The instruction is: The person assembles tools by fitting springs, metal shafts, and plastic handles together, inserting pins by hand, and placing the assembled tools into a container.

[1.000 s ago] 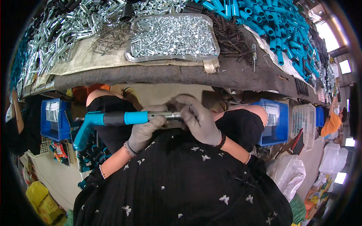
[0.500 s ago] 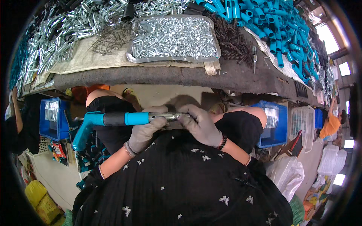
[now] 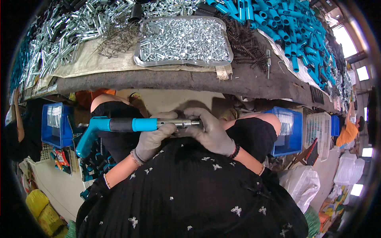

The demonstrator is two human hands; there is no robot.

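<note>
A teal pistol-grip nail gun (image 3: 119,125) lies sideways above my lap, its handle at the left and its bare metal barrel pointing right. A black sleeve covers the middle of its body. My left hand (image 3: 156,139), in a grey glove, is closed around the barrel just past the teal tube. At the barrel's right end, my gloved right hand (image 3: 214,134) curls around the tip, fingers above and thumb below. Part of the metal tip shows between them. The palm side of both hands is hidden.
A metal tray (image 3: 183,62) of small silver parts sits on the cloth-covered bench. Around it lie dark springs (image 3: 248,43), teal tubes (image 3: 291,31) and silver tubes (image 3: 65,43). Blue crates (image 3: 55,141) flank my legs. A person in orange (image 3: 347,133) is at the far right.
My right hand has loosened its pinch at the barrel tip; its fingers now reach further left over the barrel. The left hand and nail gun have hardly moved.
</note>
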